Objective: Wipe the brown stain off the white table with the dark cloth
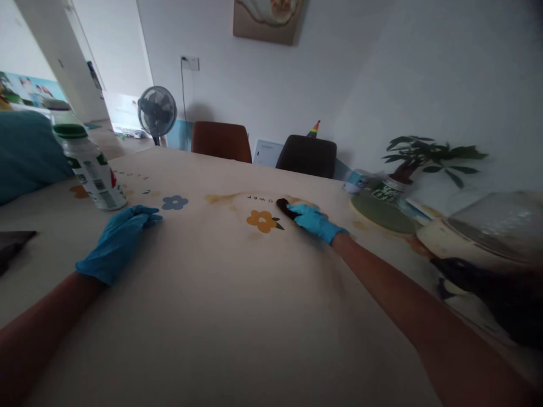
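Note:
Both my hands wear blue gloves. My left hand rests flat on the cream flower-print tablecloth, fingers stretched out, just right of a white bottle with a green cap. Farther out, my right hand is closed on a small dark object, pressed onto the cloth beside an orange flower print and a yellowish stain.
Two chairs stand at the table's far edge, a fan behind them. At the right are a potted plant, a green round mat, a small container and a glass-lidded appliance. A dark item lies at the left edge.

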`<move>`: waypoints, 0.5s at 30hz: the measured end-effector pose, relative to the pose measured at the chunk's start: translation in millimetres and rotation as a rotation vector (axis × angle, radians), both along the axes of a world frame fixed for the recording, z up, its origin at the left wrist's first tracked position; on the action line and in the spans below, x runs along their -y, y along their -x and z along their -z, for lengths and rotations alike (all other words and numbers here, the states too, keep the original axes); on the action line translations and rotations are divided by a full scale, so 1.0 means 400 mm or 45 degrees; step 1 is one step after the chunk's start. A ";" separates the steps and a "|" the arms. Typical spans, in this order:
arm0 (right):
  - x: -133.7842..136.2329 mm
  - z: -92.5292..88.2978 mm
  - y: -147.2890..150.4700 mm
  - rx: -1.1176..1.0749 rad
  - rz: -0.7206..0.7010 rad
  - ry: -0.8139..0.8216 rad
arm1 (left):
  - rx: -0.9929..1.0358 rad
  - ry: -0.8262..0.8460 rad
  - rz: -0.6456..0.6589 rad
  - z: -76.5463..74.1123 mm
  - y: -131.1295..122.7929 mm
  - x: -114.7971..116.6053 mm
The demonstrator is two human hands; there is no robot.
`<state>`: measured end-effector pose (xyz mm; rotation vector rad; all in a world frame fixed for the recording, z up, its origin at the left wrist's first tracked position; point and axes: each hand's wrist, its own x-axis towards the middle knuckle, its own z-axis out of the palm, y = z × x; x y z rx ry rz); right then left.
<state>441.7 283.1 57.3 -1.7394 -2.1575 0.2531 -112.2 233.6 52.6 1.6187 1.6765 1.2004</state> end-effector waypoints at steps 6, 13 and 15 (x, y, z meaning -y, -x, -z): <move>0.251 0.061 0.042 -0.180 -0.393 -0.069 | -0.002 0.002 0.018 -0.003 0.003 0.000; 0.525 0.117 0.030 -0.216 -0.553 -0.191 | 0.032 0.008 0.036 0.003 0.013 -0.002; 0.575 0.127 0.004 -0.222 -0.537 -0.189 | 0.062 0.027 0.045 0.005 0.014 -0.002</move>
